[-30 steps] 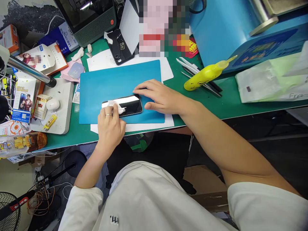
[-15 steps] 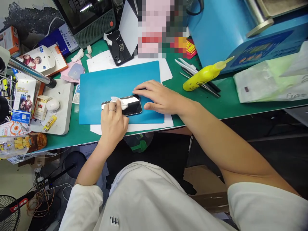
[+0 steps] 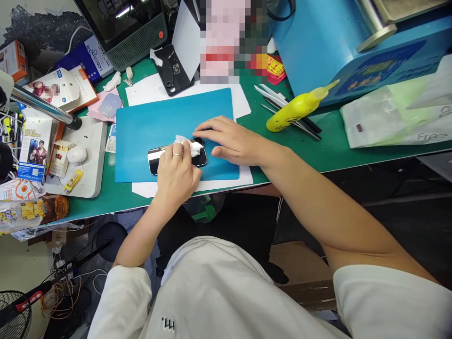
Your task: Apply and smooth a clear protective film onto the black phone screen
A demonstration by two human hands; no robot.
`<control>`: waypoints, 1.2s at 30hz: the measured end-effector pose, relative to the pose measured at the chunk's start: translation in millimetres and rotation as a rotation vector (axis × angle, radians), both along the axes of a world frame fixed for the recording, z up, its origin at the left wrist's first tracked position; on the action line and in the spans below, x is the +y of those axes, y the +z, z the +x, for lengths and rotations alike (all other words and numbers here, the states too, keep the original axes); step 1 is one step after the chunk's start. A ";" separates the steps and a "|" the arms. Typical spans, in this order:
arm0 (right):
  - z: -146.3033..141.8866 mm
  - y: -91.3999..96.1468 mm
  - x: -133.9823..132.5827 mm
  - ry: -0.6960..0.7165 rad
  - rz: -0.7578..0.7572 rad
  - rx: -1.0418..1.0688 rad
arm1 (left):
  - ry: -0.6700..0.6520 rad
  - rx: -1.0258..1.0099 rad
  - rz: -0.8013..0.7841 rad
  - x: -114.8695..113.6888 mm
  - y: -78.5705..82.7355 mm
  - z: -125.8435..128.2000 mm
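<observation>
A smartphone [image 3: 154, 163] lies screen up on the blue mat [image 3: 141, 127], its dark glass reflecting a white band. My left hand [image 3: 178, 172], with a ring on one finger, presses a crumpled white tissue [image 3: 196, 149] against the right part of the screen. The fingers are closed over the tissue and hide part of it. My right hand [image 3: 233, 141] rests at the phone's right end, fingers stretched out and thumb apart, with nothing in it. Its fingertips are close to the phone's upper right corner; whether they touch it I cannot tell.
A yellow squeeze bottle [image 3: 296, 110] lies across thin tools on the right. Behind the mat stands a black phone case-like piece [image 3: 174, 70] by a white panel. Boxes [image 3: 33, 146], a lamp post [image 3: 49, 106] and a lighter [image 3: 73, 181] crowd the left. A blue machine [image 3: 318, 42] fills the back right.
My left hand has slid the tissue rightward along the phone's screen, uncovering the left part of the glass. My right hand has stayed in place beside the phone.
</observation>
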State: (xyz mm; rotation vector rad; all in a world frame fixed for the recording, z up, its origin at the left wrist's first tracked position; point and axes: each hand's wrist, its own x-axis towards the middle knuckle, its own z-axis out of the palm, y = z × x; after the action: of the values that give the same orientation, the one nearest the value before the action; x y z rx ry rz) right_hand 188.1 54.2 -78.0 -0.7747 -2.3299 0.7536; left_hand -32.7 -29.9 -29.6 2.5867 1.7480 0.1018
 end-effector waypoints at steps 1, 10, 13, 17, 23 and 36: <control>-0.1 0.3 0.0 -0.001 0.001 0.002 | -0.009 -0.004 -0.002 -1.5 -0.1 2.3; -0.5 -3.1 0.4 -0.005 0.002 0.028 | -0.089 -0.057 -0.007 -14.1 -3.4 22.2; 0.3 -2.5 0.4 -0.002 -0.004 0.024 | -0.105 -0.048 -0.006 -19.3 -3.0 21.3; 0.8 -0.5 0.1 0.010 -0.020 0.029 | -0.138 -0.038 0.011 -28.6 -3.4 15.5; 0.6 0.4 -0.6 0.008 -0.023 0.027 | -0.147 -0.044 0.020 -43.2 -6.3 7.7; 1.9 0.4 0.2 0.009 -0.024 0.007 | -0.168 -0.101 0.113 -50.7 -8.2 -27.6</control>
State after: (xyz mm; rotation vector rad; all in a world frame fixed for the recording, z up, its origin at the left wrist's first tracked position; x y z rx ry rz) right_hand 190.0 54.3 -77.5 -0.7713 -2.3235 0.7881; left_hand -60.3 -80.6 -37.8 2.7405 1.5281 0.3303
